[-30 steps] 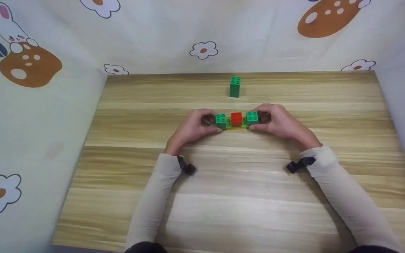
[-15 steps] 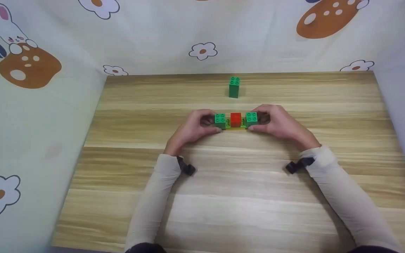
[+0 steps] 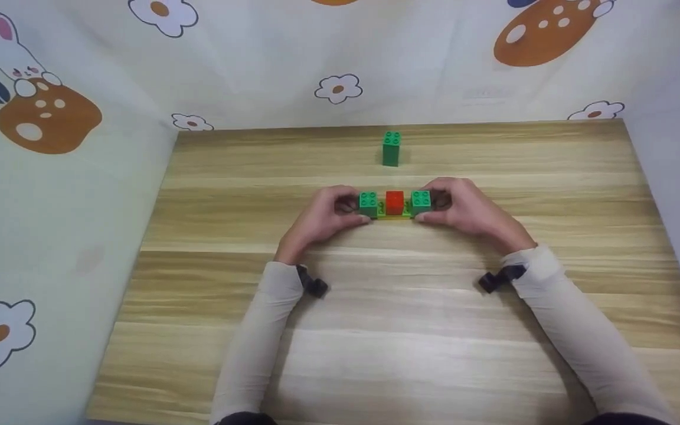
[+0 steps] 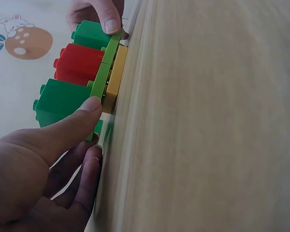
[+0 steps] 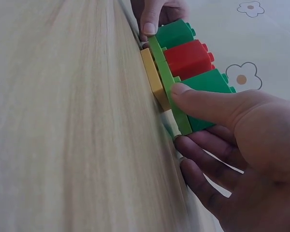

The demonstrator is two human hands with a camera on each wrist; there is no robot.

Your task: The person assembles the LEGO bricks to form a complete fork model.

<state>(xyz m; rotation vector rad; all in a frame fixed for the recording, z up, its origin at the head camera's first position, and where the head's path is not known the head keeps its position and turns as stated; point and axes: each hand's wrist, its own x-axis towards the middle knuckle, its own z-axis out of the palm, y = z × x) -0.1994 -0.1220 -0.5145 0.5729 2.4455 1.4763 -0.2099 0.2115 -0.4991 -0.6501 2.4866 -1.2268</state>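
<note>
A small toy-brick structure lies crosswise between both hands. Its top carries a red brick (image 3: 395,202) flanked by a left green brick (image 3: 368,203) and a right green brick (image 3: 421,202). Beneath them run light green plates (image 4: 100,81), end to end, over a shorter yellow plate (image 5: 153,77) close to the tabletop. My left hand (image 3: 327,215) pinches the left end, its thumb against the light green plate's front edge. At the opposite end my right hand (image 3: 465,205) pinches likewise, thumb in front and fingers behind. Part of each hand's fingers is hidden by the bricks.
A tall green brick stack (image 3: 391,150) stands upright behind the structure, towards the back of the wooden table (image 3: 399,330). Patterned cloth walls (image 3: 257,77) border the back and sides. Black camera mounts (image 3: 500,278) jut inward from the wrists.
The head view has tilted a little, shifting the whole scene slightly down and left. Both hands keep the same hold on the brick structure, with no other visible movement.
</note>
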